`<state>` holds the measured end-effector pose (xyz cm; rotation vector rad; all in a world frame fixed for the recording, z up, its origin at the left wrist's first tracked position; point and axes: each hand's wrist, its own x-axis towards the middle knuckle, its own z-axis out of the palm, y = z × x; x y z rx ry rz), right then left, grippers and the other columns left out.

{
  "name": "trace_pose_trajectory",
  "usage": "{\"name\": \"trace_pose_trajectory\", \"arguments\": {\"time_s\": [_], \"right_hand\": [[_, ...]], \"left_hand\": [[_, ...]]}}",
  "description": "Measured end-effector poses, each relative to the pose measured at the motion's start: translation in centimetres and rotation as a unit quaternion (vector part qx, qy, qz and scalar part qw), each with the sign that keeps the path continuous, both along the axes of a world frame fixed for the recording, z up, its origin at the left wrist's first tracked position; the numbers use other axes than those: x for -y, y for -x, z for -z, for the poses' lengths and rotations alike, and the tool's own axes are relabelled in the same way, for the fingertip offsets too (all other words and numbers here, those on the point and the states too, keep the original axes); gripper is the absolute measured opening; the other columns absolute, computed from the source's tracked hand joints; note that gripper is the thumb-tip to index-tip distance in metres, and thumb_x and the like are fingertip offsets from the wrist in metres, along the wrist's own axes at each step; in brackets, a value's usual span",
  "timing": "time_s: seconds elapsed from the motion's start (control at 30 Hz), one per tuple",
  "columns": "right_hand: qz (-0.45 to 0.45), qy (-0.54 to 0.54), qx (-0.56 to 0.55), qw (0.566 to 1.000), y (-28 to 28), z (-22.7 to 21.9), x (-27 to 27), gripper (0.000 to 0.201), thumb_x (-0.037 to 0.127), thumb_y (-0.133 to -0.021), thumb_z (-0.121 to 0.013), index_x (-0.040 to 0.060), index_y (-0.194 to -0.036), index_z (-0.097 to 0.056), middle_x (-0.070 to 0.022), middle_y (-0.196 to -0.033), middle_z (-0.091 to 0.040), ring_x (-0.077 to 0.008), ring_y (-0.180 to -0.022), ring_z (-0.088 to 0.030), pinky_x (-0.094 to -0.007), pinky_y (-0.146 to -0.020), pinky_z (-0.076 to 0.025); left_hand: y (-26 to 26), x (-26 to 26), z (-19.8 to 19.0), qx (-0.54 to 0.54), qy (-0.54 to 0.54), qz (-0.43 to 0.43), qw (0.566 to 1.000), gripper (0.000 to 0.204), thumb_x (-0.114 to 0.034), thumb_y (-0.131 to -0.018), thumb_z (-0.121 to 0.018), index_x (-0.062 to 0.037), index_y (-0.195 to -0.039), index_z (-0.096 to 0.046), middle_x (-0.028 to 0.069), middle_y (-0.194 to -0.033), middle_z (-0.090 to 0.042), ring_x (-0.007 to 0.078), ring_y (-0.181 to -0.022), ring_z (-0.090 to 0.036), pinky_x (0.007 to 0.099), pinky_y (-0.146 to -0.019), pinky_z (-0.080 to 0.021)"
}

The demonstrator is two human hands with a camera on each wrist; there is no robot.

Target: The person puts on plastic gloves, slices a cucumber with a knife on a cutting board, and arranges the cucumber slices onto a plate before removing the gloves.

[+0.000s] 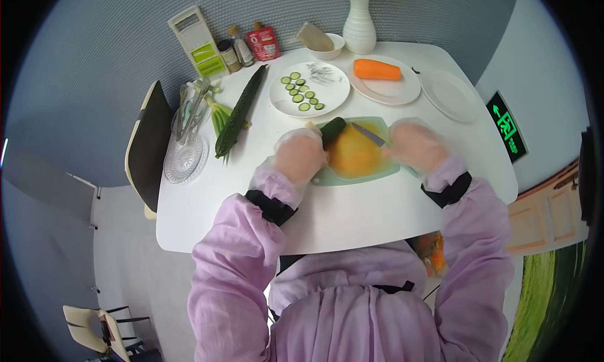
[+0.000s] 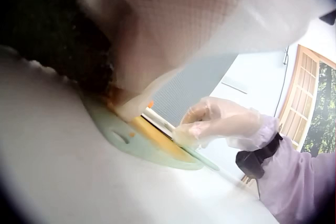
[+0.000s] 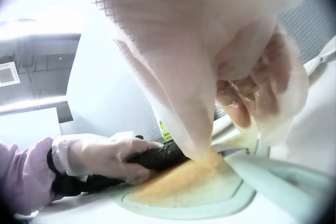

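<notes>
A dark green cucumber piece [image 1: 333, 130] lies over the left side of the pale green cutting board [image 1: 352, 177]. My gloved left hand [image 1: 301, 155] grips it, and the right wrist view shows the fingers over the cucumber's dark skin [image 3: 160, 155]. A knife lies on the board, its blade [image 1: 369, 134] pointing up and left and its light green handle [image 3: 286, 182] toward the right. Over that handle is my gloved right hand [image 1: 416, 145], blurred, with fingers loosely bent and nothing seen in them; the handle shows below it in the left wrist view.
Behind the board, a white plate [image 1: 336, 104] bears several cucumber slices. Another plate [image 1: 384, 100] holds a peeled carrot [image 1: 376, 69], beside a third plate [image 1: 450, 97]. A long cucumber [image 1: 242, 110], green stalks [image 1: 219, 116], a glass dish [image 1: 185, 158] and a grater [image 1: 200, 44] are leftward.
</notes>
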<state>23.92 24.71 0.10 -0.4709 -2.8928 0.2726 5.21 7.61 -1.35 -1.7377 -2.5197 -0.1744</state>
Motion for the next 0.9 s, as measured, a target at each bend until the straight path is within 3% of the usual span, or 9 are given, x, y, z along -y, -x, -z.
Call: {"name": "trace_pose_trajectory", "arguments": {"time_s": [0.1,0.23,0.3,0.43,0.5,0.63,0.73,0.8,0.9], "right_hand": [[0.018,0.002,0.088,0.996,-0.2,0.2,0.9,0.024,0.024,-0.075,-0.061,0.0004,-0.072,-0.061,-0.0173,-0.072,-0.06,-0.0388,-0.069,-0.057,-0.0469,-0.065,-0.045],[0.022,-0.033,0.082,0.996,0.0,2.8,0.5,0.021,0.023,-0.073,-0.06,0.0021,-0.074,-0.062,-0.0165,-0.073,-0.06,-0.0381,-0.07,-0.057,-0.0469,-0.065,-0.045],[0.004,-0.065,0.008,0.998,-0.1,4.0,0.3,0.018,0.019,-0.072,-0.058,0.0023,-0.073,-0.062,-0.0169,-0.073,-0.06,-0.0377,-0.07,-0.057,-0.0463,-0.065,-0.045],[0.043,-0.065,0.084,0.993,-0.7,4.5,-0.2,0.017,0.016,-0.077,-0.055,0.0033,-0.081,-0.065,-0.0188,-0.08,-0.062,-0.0379,-0.078,-0.059,-0.0454,-0.07,-0.047],[0.018,0.025,-0.213,0.977,-2.0,8.6,-2.4,0.019,0.019,-0.079,-0.056,0.0008,-0.083,-0.058,-0.0188,-0.072,-0.058,-0.0367,-0.069,-0.057,-0.0468,-0.063,-0.043],[0.079,0.016,-0.078,0.994,-1.3,1.3,0.1,0.02,0.02,-0.084,-0.054,-0.0004,-0.088,-0.053,-0.0187,-0.07,-0.054,-0.037,-0.064,-0.053,-0.0436,-0.061,-0.043],[0.085,0.126,-0.05,0.987,-0.8,0.2,0.8,0.019,0.017,-0.09,-0.05,-0.001,-0.096,-0.047,-0.0125,-0.079,-0.058,-0.0277,-0.068,-0.058,-0.04,-0.063,-0.045],[0.069,0.459,-0.078,0.882,-0.3,0.1,1.1,0.021,0.018,-0.093,-0.048,-0.0021,-0.099,-0.045,-0.0086,-0.075,-0.051,-0.019,-0.064,-0.054,-0.0353,-0.06,-0.045],[0.056,0.439,-0.096,0.892,0.7,1.0,0.9,0.024,0.019,-0.094,-0.047,-0.0022,-0.104,-0.043,-0.0079,-0.074,-0.049,-0.0144,-0.063,-0.052,-0.0322,-0.056,-0.044]], "left_hand": [[0.5,-0.1,0.6,0.003,-0.034,-0.019,0.999,0.036,-0.03,-0.075,-0.065,-0.0008,-0.094,-0.056,0.0149,-0.077,-0.061,0.0316,-0.074,-0.061,0.0413,-0.069,-0.048],[1.0,-0.1,0.7,0.019,-0.037,0.003,0.999,0.034,-0.031,-0.076,-0.065,-0.0011,-0.092,-0.056,0.0152,-0.076,-0.06,0.0322,-0.076,-0.06,0.0417,-0.069,-0.048],[1.1,-0.1,0.6,0.016,-0.038,0.014,0.999,0.034,-0.031,-0.076,-0.064,-0.001,-0.091,-0.056,0.0157,-0.076,-0.06,0.0324,-0.076,-0.06,0.0421,-0.069,-0.047],[0.4,0.2,-0.4,0.039,-0.044,0.043,0.997,0.032,-0.028,-0.076,-0.064,-0.0003,-0.089,-0.055,0.017,-0.072,-0.058,0.034,-0.074,-0.059,0.0438,-0.067,-0.046],[0.5,0.3,-0.3,0.048,-0.065,0.062,0.995,0.031,-0.027,-0.076,-0.064,0.0,-0.088,-0.055,0.0172,-0.071,-0.058,0.0346,-0.073,-0.059,0.0443,-0.066,-0.045],[0.5,0.1,0.4,0.051,-0.055,0.076,0.994,0.028,-0.023,-0.075,-0.064,0.0001,-0.088,-0.055,0.0161,-0.071,-0.058,0.0341,-0.071,-0.058,0.044,-0.063,-0.046],[0.3,-0.3,0.8,0.022,-0.066,0.082,0.994,0.028,-0.022,-0.073,-0.064,-0.0001,-0.087,-0.054,0.015,-0.072,-0.059,0.0328,-0.07,-0.059,0.0432,-0.063,-0.047],[0.1,-1.0,0.8,0.003,-0.079,0.089,0.993,0.028,-0.022,-0.073,-0.065,-0.0002,-0.087,-0.054,0.0143,-0.072,-0.059,0.032,-0.07,-0.059,0.0427,-0.062,-0.047],[-0.1,-2.0,1.2,-0.017,-0.077,0.092,0.993,0.029,-0.022,-0.072,-0.064,0.0002,-0.088,-0.054,0.0136,-0.071,-0.059,0.0313,-0.069,-0.059,0.042,-0.062,-0.047]]}}
